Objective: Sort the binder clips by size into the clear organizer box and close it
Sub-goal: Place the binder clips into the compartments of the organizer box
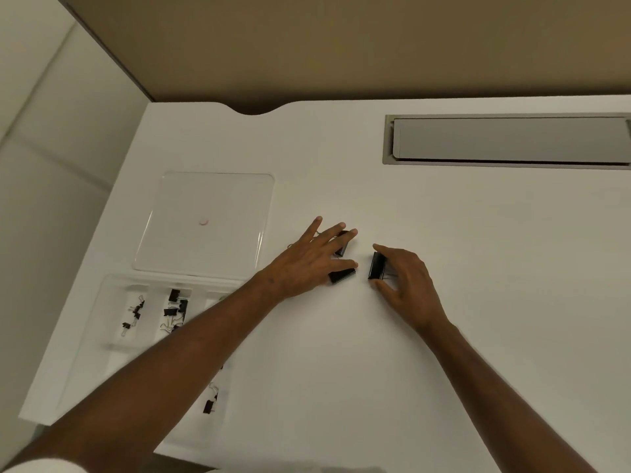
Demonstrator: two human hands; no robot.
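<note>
Two loose binder clips [341,275] under left hand [307,261], one in right hand [406,278]

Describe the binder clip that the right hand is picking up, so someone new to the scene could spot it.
On the white desk, look right of the clear organizer box, near the middle. The right hand pinches a large black binder clip between thumb and forefinger. Unlike the two clips under the left hand, it stands apart, its long side pointing away from the person.
</note>
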